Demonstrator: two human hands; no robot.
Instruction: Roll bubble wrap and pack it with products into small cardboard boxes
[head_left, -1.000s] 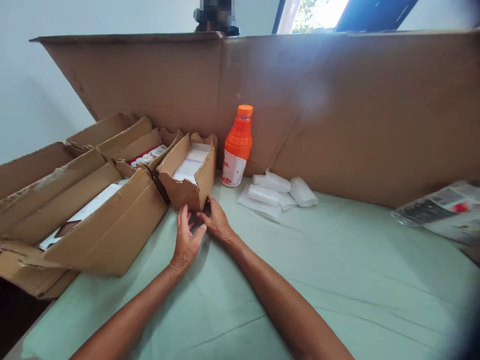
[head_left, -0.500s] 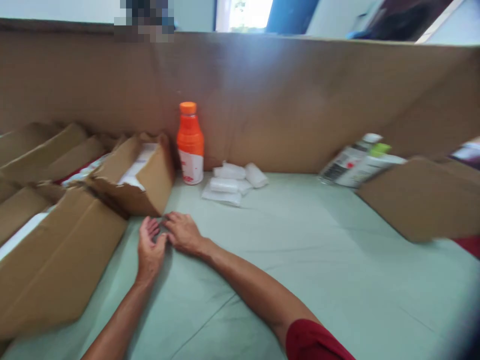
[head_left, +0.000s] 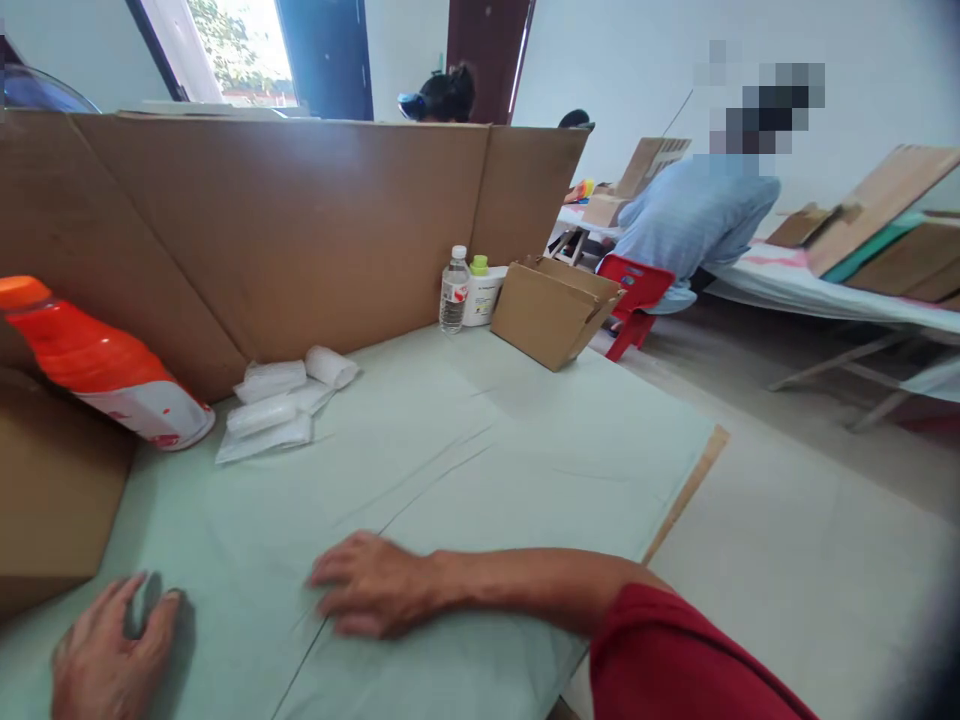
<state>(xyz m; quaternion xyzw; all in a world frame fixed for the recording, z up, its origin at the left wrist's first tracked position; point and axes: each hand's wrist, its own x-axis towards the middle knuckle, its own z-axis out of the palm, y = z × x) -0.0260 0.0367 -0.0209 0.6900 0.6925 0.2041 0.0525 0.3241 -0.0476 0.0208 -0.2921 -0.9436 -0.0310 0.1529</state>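
My left hand [head_left: 112,650] rests low at the left on the green tablecloth [head_left: 465,470], thumb and fingers apart, holding nothing. To its right, my right hand [head_left: 375,585] lies palm down on the cloth with its fingers spread and nothing seen in it. A cardboard box [head_left: 60,490] stands just beyond my left hand. Behind that box is an orange bottle [head_left: 112,370] with a white label. Folded pieces of white bubble wrap [head_left: 270,410] lie on the cloth past both hands.
A cardboard panel [head_left: 300,230] walls the table's far side. By it stand a clear water bottle [head_left: 454,290], a white bottle with a green cap [head_left: 482,295] and an open cardboard box [head_left: 555,310]. Another person [head_left: 682,220] sits on a red chair [head_left: 637,290] at other tables.
My view has swung right. My hands, close together near the boxes before, are now apart and nearer me, the right one flat on the cloth.
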